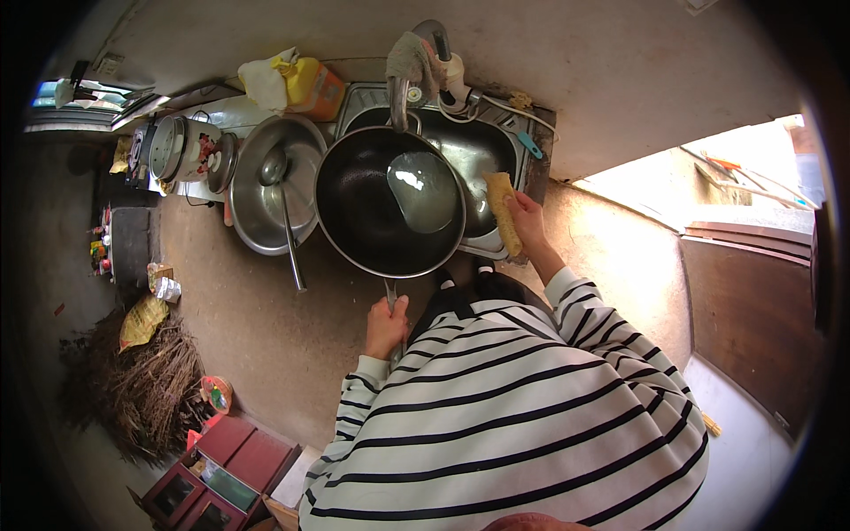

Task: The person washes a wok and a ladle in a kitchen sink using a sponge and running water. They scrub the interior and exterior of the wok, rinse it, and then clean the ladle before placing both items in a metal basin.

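Observation:
My left hand [388, 328] grips the handle of a dark wok [355, 219] below its near rim. Some water [422, 199] pools on the right side of the wok's inside. The wok is over the left part of a steel sink [488, 143], under the curved faucet [398, 106]. A grey cloth [415, 61] is draped over that faucet. In my right hand [528, 226] is a yellow piece of loofah [503, 212], held at the sink's right edge, apart from the wok.
Left of the wok stands a wide steel basin [249, 216] with a long-handled ladle [289, 232] in it. Behind are a yellow jug [315, 89] and a rice cooker [192, 149]. A turquoise-handled tool [529, 144] lies at the sink's right corner. Dry brushwood [153, 378] lies on the floor.

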A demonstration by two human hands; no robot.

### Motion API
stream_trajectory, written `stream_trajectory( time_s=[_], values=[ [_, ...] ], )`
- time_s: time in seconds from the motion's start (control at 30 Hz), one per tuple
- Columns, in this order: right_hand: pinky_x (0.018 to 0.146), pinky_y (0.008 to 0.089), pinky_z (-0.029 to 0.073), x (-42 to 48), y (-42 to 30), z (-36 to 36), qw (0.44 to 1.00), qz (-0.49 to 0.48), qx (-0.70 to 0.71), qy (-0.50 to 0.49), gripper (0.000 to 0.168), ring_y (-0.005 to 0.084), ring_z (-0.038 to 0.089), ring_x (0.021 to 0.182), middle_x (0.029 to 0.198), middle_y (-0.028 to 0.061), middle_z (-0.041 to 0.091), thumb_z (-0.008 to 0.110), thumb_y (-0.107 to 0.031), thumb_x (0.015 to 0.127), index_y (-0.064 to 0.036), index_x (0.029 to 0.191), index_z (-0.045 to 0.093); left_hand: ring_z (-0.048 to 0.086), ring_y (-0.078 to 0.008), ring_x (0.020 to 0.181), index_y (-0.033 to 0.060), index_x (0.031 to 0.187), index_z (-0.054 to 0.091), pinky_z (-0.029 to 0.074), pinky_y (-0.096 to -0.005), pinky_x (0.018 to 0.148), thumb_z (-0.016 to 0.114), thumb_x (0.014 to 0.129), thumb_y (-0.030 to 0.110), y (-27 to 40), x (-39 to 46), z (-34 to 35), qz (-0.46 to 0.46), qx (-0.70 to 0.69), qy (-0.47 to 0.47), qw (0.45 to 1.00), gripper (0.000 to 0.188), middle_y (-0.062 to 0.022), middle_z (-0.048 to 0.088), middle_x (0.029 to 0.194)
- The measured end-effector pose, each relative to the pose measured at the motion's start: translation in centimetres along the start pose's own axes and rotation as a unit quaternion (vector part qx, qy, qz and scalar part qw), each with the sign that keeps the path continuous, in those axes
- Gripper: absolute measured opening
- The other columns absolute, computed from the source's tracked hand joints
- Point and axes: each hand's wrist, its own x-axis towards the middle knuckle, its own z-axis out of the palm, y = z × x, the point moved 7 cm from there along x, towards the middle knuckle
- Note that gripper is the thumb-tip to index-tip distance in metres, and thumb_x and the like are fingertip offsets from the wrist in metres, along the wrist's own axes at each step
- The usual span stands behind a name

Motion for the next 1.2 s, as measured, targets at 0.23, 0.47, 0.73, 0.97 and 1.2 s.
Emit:
stream_trajectory(
  time_s=[0.23,0.47,0.73,0.97,1.2],
  values=[
    [0.072,0.0247,0.049,0.5,0.2,0.2,1.0,-0.002,-0.015,-0.001,0.03,0.0094,0.062,0.083,0.098,0.0043,0.069,0.061,-0.015,0.094,0.002,0.119,0.064,0.047,-0.0136,0.038,0.0034,0.072,0.046,0.035,-0.0307,0.036,0.059,0.097,0.025,1.1,-0.2,-0.2,0.018,0.04,0.004,0.999,0.035,-0.0035,0.049,0.054],
    [0.073,0.0244,0.049,0.5,0.2,0.3,1.0,0.005,-0.016,0.006,0.03,0.0095,0.062,0.083,0.098,0.0044,0.069,0.061,-0.015,0.095,0.002,0.119,0.064,0.05,-0.0152,0.038,0.0012,0.071,0.048,0.037,-0.0321,0.036,0.058,0.096,0.024,2.1,-0.3,-0.5,0.041,0.097,0.023,0.994,0.036,-0.0049,0.051,0.052],
    [0.072,0.0251,0.049,0.5,0.4,0.2,1.0,0.01,-0.022,0.006,0.03,0.0102,0.062,0.083,0.097,0.0044,0.069,0.061,-0.016,0.095,0.002,0.118,0.064,0.05,-0.0161,0.037,0.0007,0.071,0.048,0.037,-0.0328,0.036,0.058,0.096,0.025,2.1,-0.1,-0.7,0.047,0.111,0.033,0.992,0.036,-0.0054,0.05,0.052],
    [0.072,0.0256,0.05,0.5,0.2,0.2,1.0,0.01,-0.023,0.007,0.03,0.0104,0.062,0.082,0.097,0.0044,0.069,0.061,-0.017,0.095,0.001,0.119,0.064,0.05,-0.0159,0.037,0.0005,0.072,0.048,0.038,-0.0331,0.036,0.058,0.096,0.025,1.9,0.2,-0.6,0.044,0.112,0.035,0.992,0.036,-0.0054,0.051,0.052],
    [0.072,0.0257,0.05,0.6,0.4,0.1,1.0,0.007,-0.028,0.004,0.031,0.0107,0.062,0.083,0.098,0.0053,0.068,0.061,-0.017,0.095,0.003,0.119,0.064,0.058,-0.0239,0.042,-0.002,0.073,0.051,0.045,-0.0375,0.043,0.058,0.096,0.029,2.2,0.2,-0.8,0.059,0.151,0.042,0.986,0.039,-0.0127,0.056,0.054]
  ],
)
